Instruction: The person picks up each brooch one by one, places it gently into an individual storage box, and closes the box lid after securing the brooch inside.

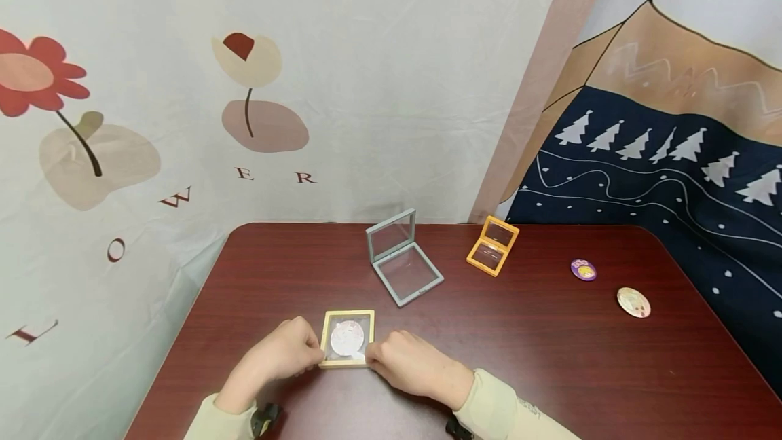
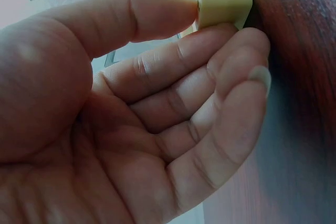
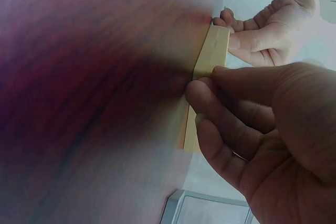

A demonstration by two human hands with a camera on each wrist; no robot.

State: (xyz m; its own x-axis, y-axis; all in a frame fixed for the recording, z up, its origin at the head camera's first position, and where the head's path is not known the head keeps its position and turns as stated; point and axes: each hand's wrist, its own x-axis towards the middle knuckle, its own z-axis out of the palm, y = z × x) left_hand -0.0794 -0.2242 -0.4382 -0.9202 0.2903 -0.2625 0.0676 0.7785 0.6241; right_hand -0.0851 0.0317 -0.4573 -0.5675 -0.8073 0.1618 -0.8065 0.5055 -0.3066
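A pale yellow square display frame (image 1: 347, 366) lies flat near the front of the table, closed, with a round whitish badge (image 1: 347, 338) behind its clear film. My left hand (image 1: 286, 347) pinches the frame's near left corner. In the left wrist view, thumb and index finger meet the yellow corner (image 2: 223, 1) while the other fingers curl below. Opposite it, my right hand (image 1: 415, 365) pinches the near right corner. The right wrist view shows that hand's thumb and fingertips on the yellow edge (image 3: 212, 51), its other fingers bent.
Behind the yellow frame, a grey display frame (image 1: 377, 269) stands hinged open. A smaller orange frame (image 1: 494, 248), also opened, is to its right. Farther right lie a purple round badge (image 1: 583, 269) and a cream one (image 1: 633, 302). A printed cloth (image 1: 391, 87) hangs behind the table.
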